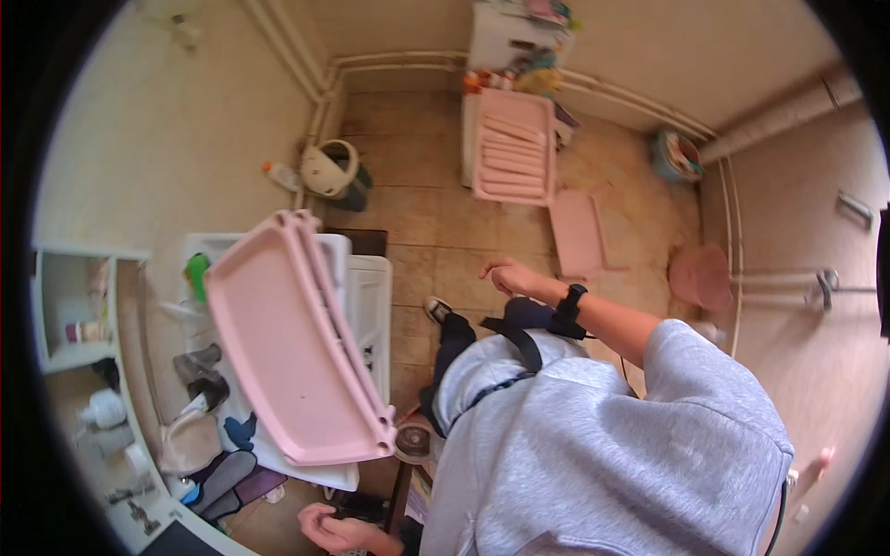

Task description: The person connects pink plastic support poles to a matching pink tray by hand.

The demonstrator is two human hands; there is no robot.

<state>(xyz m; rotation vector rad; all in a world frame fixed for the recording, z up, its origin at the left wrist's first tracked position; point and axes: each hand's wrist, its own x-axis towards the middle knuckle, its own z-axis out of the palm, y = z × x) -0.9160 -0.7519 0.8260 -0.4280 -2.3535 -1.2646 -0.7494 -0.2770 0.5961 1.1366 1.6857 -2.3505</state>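
Observation:
Both of my hands are away from the pink plastic pieces. My right hand (pixel 510 275) hangs over the tiled floor, fingers loosely bent and apart, with nothing in it; a black watch (pixel 570 302) is on that wrist. My left hand (pixel 338 530) is low at the bottom edge, its fingers loosely curled and apparently holding nothing. Pink tray-like shelf panels (pixel 292 352), at least two stacked, rest at a slant on the white washbasin unit (pixel 375 287). Nearest to my left hand is the lower end of these panels.
A pink slatted rack (pixel 514 148) leans at the back against a white appliance (pixel 491 42). Another pink panel (pixel 577 232) lies near it. A pink bucket (pixel 702 276) and a blue bin (pixel 675 155) line the right wall. A white-lidded bin (pixel 331 169) stands at back left; wall shelves (pixel 79 357) hold toiletries.

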